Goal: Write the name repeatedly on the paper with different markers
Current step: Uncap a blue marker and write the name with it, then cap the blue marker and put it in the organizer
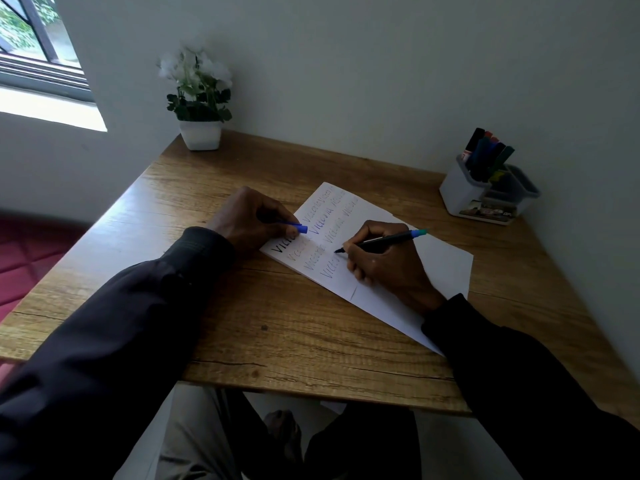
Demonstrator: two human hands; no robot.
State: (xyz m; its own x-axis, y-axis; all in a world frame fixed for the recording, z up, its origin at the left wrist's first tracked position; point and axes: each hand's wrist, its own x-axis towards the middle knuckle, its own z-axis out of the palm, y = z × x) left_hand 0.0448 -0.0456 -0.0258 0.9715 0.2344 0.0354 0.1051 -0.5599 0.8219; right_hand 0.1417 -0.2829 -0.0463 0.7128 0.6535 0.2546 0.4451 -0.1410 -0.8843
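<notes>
A: Where does the paper (445, 266) lie?

B: On the wooden table (277, 327), set at a slant in front of the person. Its near corner runs under the dark right sleeve (519, 375), so that edge is hidden.

A: And the right hand (384, 263)?

B: It rests on the sheet, thumb and fingers curled round a black marker (381, 241). The tip points left at the lowest written row. Whether it touches the sheet, I cannot tell. The blue-green back end sticks out past the knuckles.

A: The left hand (247, 220)?

B: It sits at the sheet's left edge, fingers bent, pinching a small blue piece (295, 226). Only the end shows. It may be a cap, but the fingers cover the rest.

A: Can the writing be read?

B: There are several slanted rows of one repeated word, in dark, blue and paler inks. The left fingers cover parts of the first rows, the right hand cuts off the lowest, and the far rows are too small to make out.

A: What else stands on the table?

B: A white pot (201, 135) of pale flowers at the far left corner, and a white holder (465, 195) at the far right with more markers (485, 154) upright in it. Their colours are dim. The label on its front is blurred. A window (31, 39) is cut off at the upper left.
</notes>
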